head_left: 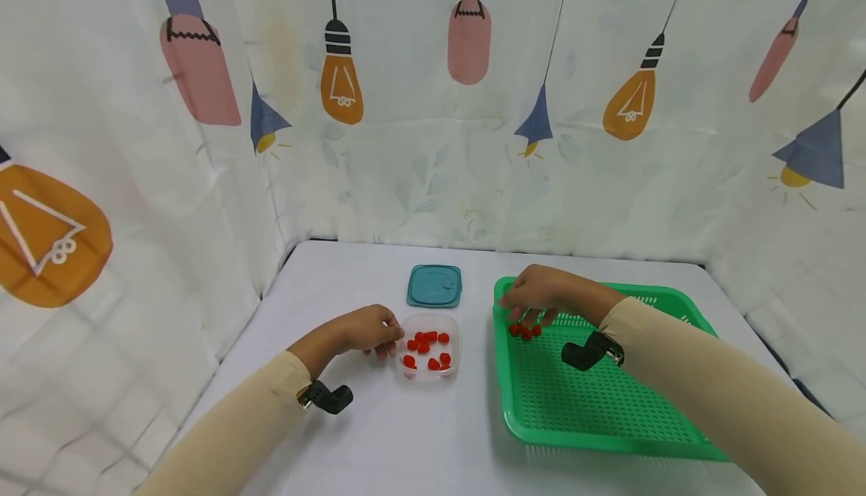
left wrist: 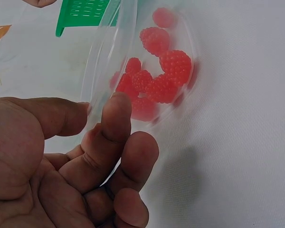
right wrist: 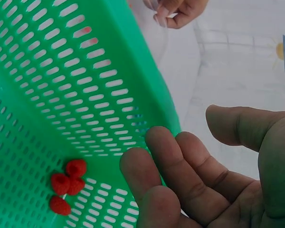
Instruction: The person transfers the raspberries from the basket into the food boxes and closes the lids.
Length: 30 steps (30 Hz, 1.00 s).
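My left hand (head_left: 370, 329) pinches the near-left rim of a clear plastic container (head_left: 455, 349), thumb and fingers on either side of its edge in the left wrist view. Several red raspberries (left wrist: 162, 89) lie loosely in the container. Over the far left corner of a green perforated basket (head_left: 575, 398) is my right hand (head_left: 541, 291), its fingers loosely bent and holding nothing. Below those fingers, several raspberries (right wrist: 67, 184) sit clustered on the basket floor.
A teal lid (head_left: 434, 286) lies flat behind the container. All this stands on a white-covered table (head_left: 352, 428). A white curtain (head_left: 406, 173) with printed lamps and bulbs hangs behind and along the sides.
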Tool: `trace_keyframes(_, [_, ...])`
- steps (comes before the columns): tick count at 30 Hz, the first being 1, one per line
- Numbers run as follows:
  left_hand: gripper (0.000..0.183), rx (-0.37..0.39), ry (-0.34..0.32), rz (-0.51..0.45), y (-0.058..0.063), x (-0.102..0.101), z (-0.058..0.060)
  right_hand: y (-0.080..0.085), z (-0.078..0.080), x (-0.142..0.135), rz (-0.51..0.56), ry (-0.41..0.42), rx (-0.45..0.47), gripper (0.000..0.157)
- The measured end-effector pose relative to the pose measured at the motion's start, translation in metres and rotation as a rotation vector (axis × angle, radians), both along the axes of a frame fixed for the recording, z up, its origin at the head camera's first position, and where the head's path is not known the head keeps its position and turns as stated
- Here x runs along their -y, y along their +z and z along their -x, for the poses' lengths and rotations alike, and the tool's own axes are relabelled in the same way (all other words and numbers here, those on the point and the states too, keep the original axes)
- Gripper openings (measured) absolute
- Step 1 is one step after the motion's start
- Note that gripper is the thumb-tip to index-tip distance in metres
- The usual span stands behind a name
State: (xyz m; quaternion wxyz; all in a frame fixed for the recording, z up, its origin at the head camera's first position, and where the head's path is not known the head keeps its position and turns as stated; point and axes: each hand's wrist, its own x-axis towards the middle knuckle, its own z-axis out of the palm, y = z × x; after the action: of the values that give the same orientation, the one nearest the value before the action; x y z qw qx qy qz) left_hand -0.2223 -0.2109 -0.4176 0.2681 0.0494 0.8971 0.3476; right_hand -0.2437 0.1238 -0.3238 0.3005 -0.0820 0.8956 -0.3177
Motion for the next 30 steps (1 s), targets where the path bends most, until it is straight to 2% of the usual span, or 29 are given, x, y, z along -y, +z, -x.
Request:
trace_keyframes(8, [0.015, -0.004, -0.003, 0.005, -0.001, 0.001, 0.0, -0.009, -0.002, -0.017, -0.014, -0.002, -0.01, 0.032])
trace_keyframes(21, [0.015, -0.003, -0.003, 0.001, 0.0, 0.001, -0.001, -0.03, 0.007, -0.042, -0.047, -0.034, -0.014, 0.042])
trace_keyframes(30, [0.016, 0.008, -0.001, -0.001, 0.001, 0.001, -0.001, -0.05, 0.007, -0.05, -0.108, -0.038, -0.034, 0.037])
